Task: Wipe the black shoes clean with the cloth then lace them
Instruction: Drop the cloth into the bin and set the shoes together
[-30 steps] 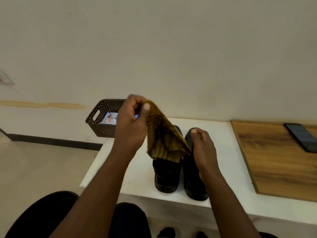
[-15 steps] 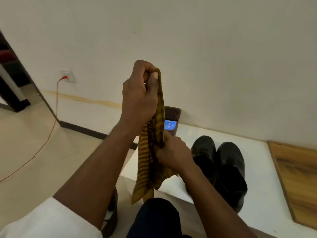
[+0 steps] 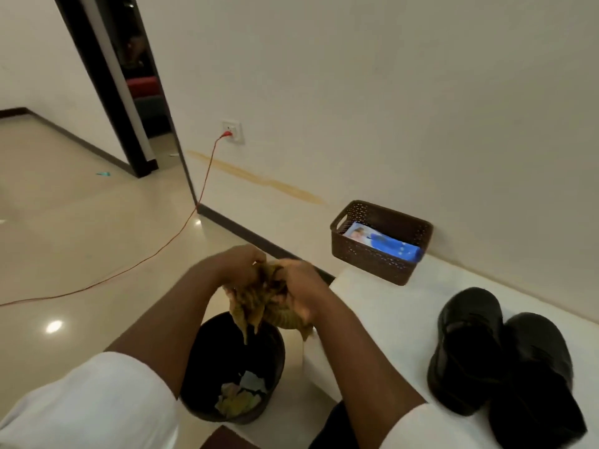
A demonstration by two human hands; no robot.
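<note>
Both of my hands grip a crumpled yellow-brown striped cloth (image 3: 259, 306) above a black waste bin (image 3: 210, 351) on the floor. My left hand (image 3: 241, 264) holds its left side and my right hand (image 3: 299, 286) bunches its right side, with loose ends hanging toward the bin. The two black shoes (image 3: 470, 348) (image 3: 538, 380) stand side by side on the white table (image 3: 382, 306) at the right, well away from both hands. No laces can be made out.
A brown perforated basket (image 3: 379, 257) with a blue packet inside sits at the table's back corner by the wall. The bin holds scraps of paper. A red cable (image 3: 181, 228) runs from a wall socket across the tiled floor. A doorway stands at upper left.
The view has swung left and down. My hands dropped from chest height and bunched the stretched cloth together over the bin; the shoes have not moved.
</note>
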